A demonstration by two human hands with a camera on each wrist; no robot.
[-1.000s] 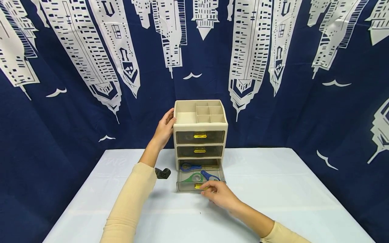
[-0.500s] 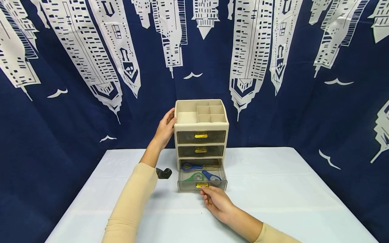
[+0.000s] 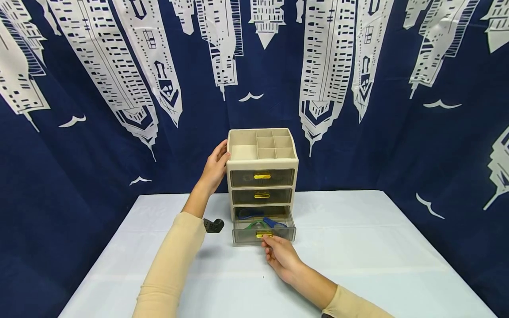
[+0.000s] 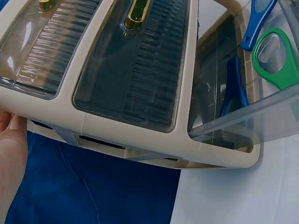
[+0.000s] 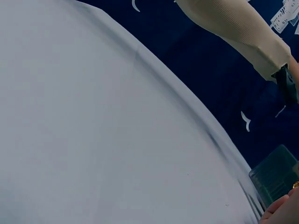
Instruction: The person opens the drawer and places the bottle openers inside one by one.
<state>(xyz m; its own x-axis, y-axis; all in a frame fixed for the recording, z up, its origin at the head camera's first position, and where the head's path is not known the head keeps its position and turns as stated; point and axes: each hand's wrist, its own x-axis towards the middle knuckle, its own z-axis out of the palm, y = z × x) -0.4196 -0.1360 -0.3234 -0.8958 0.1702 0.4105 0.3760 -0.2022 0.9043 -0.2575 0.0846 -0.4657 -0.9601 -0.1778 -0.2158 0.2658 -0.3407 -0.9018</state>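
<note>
A cream desktop drawer organizer (image 3: 262,165) stands on the table, its bottom drawer (image 3: 243,236) pulled partly out. My left hand (image 3: 214,167) rests on the organizer's upper left side. In the left wrist view, part of this hand (image 4: 13,151) touches the side wall; its fingertips are hidden. With thumb and finger, my right hand (image 3: 283,259) pinches the gold handle (image 3: 262,234) of the bottom drawer. Inside that drawer lie a green-handled tool (image 4: 271,70) with a ring-shaped end and blue-handled tools (image 4: 234,84), their kind unclear.
Two smoky upper drawers (image 3: 261,178) are closed. The organizer's top has several compartments (image 3: 243,152). A black perforated piece (image 3: 214,225) shows beside the left forearm. A white-covered table (image 3: 358,247) meets a dark blue printed cloth (image 3: 338,172) behind.
The right hand has come onto the gold handle from just above it. The bottom drawer has slid inward a little, covering more of the tools. The left hand stays put.
</note>
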